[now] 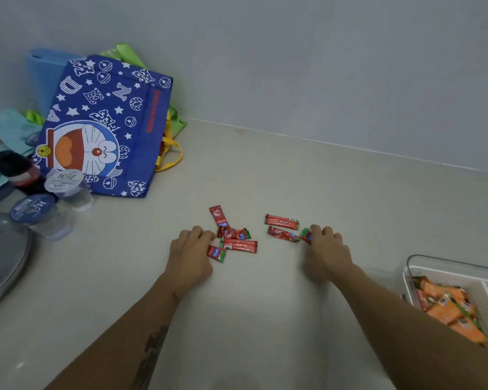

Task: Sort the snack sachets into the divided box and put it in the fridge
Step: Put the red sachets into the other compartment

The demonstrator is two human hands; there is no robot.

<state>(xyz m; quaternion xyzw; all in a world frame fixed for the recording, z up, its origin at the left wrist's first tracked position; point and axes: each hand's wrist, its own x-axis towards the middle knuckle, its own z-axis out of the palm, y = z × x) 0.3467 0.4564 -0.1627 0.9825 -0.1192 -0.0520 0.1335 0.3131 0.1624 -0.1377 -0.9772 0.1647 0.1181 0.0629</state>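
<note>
Metal first: off beyond our left hand, at the far left edge, lies a round metal lid, and just past it we see two sealed water cups and a dark cola bottle. Behind those, well away from the left hand toward the wall, a blue cartoon bag leans up with green and yellow fabric showing behind it.

Our left hand rests on the pale counter with fingers curled; its thumb and fingertips pinch a red sachet at the near end of a small heap. Touching that hand's fingertips and fanning out to its right lie the other red sachets of the left cluster, some overlapping.

Between the two hands there is a strip of bare counter. Just left of our right hand sit two more red sachets, one beyond the other. Our right hand has its fingers curled over the end of a third red one, gripping it against the counter.

Well to the right of the right hand, at the frame's edge, stands the white divided box; its nearest compartment holds orange sachets.
</note>
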